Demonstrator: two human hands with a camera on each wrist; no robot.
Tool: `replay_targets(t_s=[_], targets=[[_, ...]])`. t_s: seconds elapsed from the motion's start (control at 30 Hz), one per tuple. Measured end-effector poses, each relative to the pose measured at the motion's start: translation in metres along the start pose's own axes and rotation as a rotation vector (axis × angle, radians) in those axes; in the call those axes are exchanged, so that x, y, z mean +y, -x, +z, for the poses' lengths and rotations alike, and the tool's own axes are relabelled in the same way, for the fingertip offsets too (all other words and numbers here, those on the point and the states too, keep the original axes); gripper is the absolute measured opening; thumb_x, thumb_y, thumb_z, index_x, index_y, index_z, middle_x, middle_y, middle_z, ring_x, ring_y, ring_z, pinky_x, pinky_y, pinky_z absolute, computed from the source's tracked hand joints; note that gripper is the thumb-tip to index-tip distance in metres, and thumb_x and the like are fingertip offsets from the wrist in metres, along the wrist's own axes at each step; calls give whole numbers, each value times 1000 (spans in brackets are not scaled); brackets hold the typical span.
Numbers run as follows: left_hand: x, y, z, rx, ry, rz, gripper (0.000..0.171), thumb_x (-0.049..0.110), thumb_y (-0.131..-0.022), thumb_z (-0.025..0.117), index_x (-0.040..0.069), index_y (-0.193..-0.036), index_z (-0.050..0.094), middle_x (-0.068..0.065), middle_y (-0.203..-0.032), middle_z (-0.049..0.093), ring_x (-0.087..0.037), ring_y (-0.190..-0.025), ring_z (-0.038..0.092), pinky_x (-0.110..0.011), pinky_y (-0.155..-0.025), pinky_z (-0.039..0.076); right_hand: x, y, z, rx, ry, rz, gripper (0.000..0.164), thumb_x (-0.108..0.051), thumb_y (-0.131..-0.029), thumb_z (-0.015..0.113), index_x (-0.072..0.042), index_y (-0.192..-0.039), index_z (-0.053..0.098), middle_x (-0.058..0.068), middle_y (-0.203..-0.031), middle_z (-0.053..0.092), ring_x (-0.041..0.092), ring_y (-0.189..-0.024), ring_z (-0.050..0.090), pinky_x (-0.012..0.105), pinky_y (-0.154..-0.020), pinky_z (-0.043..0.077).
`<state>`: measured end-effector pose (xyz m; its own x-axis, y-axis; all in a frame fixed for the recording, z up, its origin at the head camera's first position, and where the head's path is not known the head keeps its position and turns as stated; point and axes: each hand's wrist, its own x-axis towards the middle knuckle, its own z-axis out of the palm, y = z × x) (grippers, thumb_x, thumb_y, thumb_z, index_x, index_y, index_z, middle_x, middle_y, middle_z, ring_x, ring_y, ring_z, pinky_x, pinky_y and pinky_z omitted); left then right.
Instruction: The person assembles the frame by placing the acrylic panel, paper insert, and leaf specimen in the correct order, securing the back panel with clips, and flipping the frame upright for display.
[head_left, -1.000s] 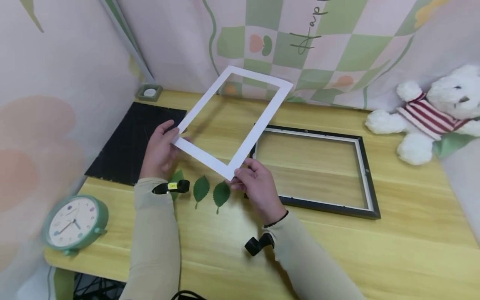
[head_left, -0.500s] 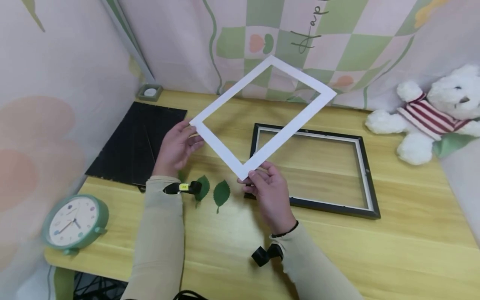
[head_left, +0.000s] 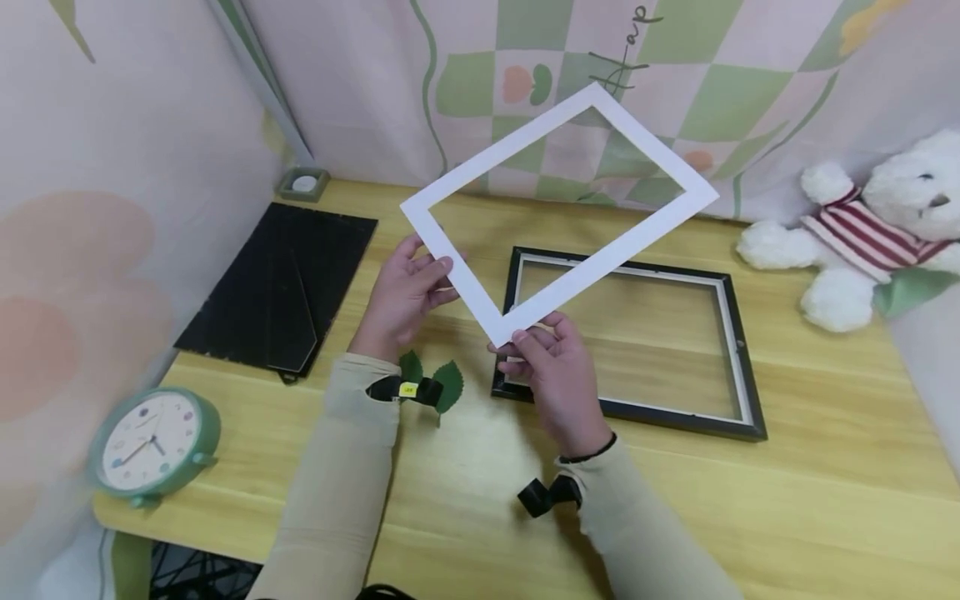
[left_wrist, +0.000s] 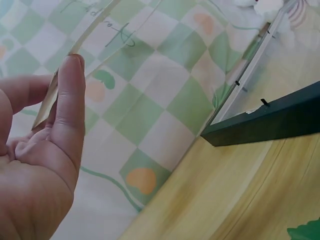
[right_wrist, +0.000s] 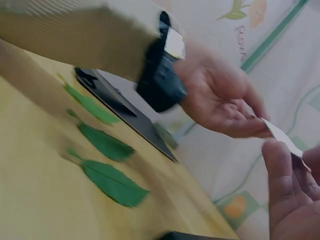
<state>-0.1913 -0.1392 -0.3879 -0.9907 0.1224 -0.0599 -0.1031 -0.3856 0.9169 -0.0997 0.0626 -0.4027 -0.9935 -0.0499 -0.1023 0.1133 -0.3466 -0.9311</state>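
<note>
A white picture mat (head_left: 600,264) is raised at a tilt above the table, its window open. My left hand (head_left: 405,296) pinches its left short side, thumb on top and fingers beneath. At the near corner my right hand (head_left: 558,383) pinches the mat between thumb and fingers. Behind and below it, an empty-looking black picture frame (head_left: 682,420) lies on the table, partly overlapped by the mat in the head view. Green leaves lie near my left wrist; the right wrist view shows three, including a front leaf (right_wrist: 117,185) and a middle leaf (right_wrist: 105,142).
A black backing board (head_left: 240,283) with a stand lies at the left. Nearer me is a green clock (head_left: 153,442). A small box (head_left: 302,185) stands at the back left, and a white teddy bear (head_left: 832,283) sits at the right. A checked curtain (head_left: 675,50) hangs behind.
Both hands have moved rightward with the mat, turning it clockwise so it overlaps the black frame. My left hand has shifted its grip from the mat's corner along the short side.
</note>
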Motion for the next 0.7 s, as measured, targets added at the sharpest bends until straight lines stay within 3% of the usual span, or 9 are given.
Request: replay_targets(t_s=[0.2,0.37,0.53,0.7], targets=[[4,-1,-2,6,-4,17,46,0,-99,60,16,-141,51,-19,-114,69,-24,-89,71,-32,-72,60,-19,-9,-20,-44,-10,-69,12,-3,-102,52,-4,-114,54,7,-102,73,22,-92,71,31,-75,57],[6,-2,-5,-24,-38,5,50,-1,-99,60,18,-144,52,-19,-116,69,-23,-92,70,-30,-69,59,-34,-15,-46,-8,-151,-166,10,-3,-103,52,-2,-112,55,9,-100,69,22,-87,71,28,-73,57],[8,-1,-9,-29,-103,-19,53,2,-99,60,24,-147,52,-23,-127,64,-23,-90,70,-27,-67,58,-47,-19,-67,19,-283,-203,8,-3,-102,54,0,-110,53,11,-96,69,23,-82,71,27,-69,57],[8,-2,-15,-55,-128,-12,50,1,-100,58,19,-147,52,-15,-115,71,-21,-85,69,-28,-68,58,-61,-21,-85,81,-391,-250,8,-1,-101,56,4,-106,52,17,-90,69,25,-75,68,29,-65,57]])
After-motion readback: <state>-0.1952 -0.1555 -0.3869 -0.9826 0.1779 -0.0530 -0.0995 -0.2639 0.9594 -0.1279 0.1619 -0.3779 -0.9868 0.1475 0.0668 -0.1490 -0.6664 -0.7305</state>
